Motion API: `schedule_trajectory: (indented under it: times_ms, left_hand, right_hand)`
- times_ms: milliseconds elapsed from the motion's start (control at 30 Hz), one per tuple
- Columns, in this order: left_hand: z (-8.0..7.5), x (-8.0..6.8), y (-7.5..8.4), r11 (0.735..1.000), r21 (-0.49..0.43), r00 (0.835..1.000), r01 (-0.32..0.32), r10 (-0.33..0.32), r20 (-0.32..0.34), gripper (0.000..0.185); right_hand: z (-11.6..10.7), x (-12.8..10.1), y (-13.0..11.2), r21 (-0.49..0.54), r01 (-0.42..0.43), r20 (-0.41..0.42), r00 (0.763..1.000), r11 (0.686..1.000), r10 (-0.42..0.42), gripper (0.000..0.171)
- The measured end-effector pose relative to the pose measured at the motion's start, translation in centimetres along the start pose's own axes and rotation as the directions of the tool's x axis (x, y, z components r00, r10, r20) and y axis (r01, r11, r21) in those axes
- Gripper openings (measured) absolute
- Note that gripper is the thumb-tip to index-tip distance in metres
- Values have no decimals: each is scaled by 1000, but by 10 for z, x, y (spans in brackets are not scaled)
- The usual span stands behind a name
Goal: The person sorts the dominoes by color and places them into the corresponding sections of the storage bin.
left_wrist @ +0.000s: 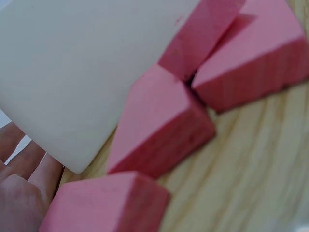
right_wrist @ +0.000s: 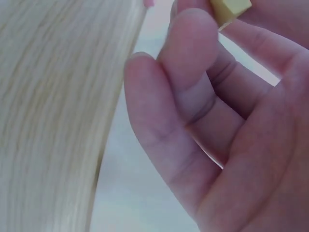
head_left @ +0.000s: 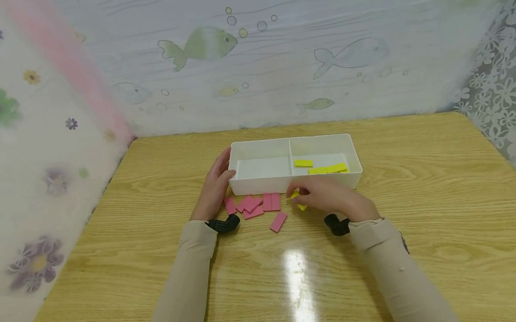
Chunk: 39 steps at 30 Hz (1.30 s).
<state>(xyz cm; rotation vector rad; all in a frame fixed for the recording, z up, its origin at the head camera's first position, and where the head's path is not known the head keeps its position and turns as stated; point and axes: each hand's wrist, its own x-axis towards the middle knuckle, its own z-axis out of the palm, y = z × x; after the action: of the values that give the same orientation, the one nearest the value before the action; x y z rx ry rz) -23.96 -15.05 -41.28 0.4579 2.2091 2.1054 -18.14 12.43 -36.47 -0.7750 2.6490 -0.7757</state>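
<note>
A white two-compartment box point(head_left: 256, 184) stands on the table, seen from the front in the head view. My left hand point(head_left: 214, 188) holds its left end, thumb at the front corner and fingers along the outer side wall. In front of the box, my right hand point(head_left: 327, 195) pinches a yellow block point(head_left: 301, 206), which the fingers partly cover. The right wrist view shows one end of the yellow block point(right_wrist: 231, 10) at the fingertips. Several yellow blocks point(head_left: 328, 169) lie in the right compartment; the left one point(head_left: 262, 168) shows a bare floor.
Several pink blocks point(head_left: 253, 205) lie between my hands before the box, some overlapping. One pink block point(head_left: 278, 222) lies apart, nearer to me. In the left wrist view, pink blocks point(left_wrist: 159, 116) sit close against the box wall. A painted wall point(head_left: 281, 74) rises behind the table point(head_left: 146, 252).
</note>
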Motion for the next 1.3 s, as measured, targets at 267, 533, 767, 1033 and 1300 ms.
schedule_trajectory:
  times_ms: [267, 533, 767, 1033, 1300]
  left_hand:
    - [5, -7, 16, 1000, 9, 1000, 13, -14, 19, 56]
    - [7, -8, 20, 1000, 22, 999, 10, -10, 32, 58]
    - [8, -8, 21, 1000, 24, 1000, 7, -8, 30, 58]
    - [8, -8, 21, 999, 34, 1000, 5, -6, 30, 57]
    - [8, -9, 22, 999, 41, 1000, 17, -18, 19, 57]
  right_hand:
    - [-10, -6, 3, 22, 3, 11, 1000, 1000, -3, 20]
    - [-21, -10, 3, 83, 7, 6, 1000, 997, -7, 17]
    - [-28, -15, 5, 123, -2, -46, 999, 992, 8, 12]
    - [-31, -17, 4, 171, 21, -142, 990, 985, 4, 17]
    - [-32, -17, 5, 111, 61, -322, 947, 992, -22, 24]
